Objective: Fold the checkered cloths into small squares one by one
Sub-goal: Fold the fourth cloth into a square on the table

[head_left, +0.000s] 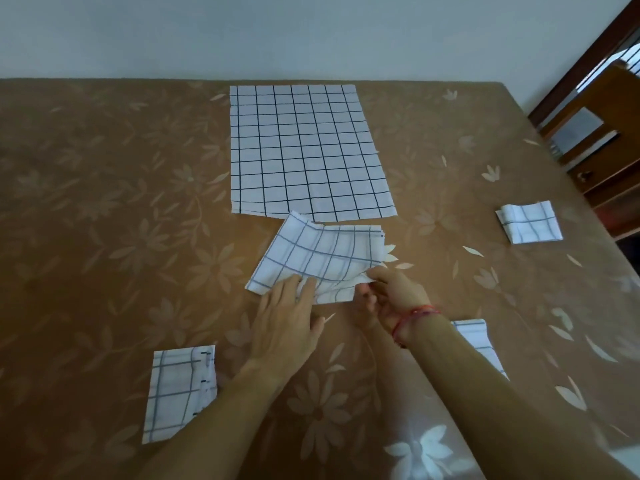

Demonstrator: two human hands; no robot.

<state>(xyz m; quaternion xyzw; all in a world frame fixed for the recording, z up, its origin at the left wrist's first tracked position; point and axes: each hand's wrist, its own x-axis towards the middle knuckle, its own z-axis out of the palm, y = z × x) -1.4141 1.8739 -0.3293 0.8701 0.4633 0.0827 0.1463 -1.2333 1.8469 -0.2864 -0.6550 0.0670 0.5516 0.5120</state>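
Left hand [287, 306] presses flat-fingered, right hand [388, 294] pinches the half-folded cloth [322, 252], whose long axis runs left to right.

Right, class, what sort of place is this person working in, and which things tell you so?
Most likely a room in a home. A glossy brown floral table cover spreads across the work surface, dark wooden furniture stands beside it at the right, and a plain pale wall rises behind.
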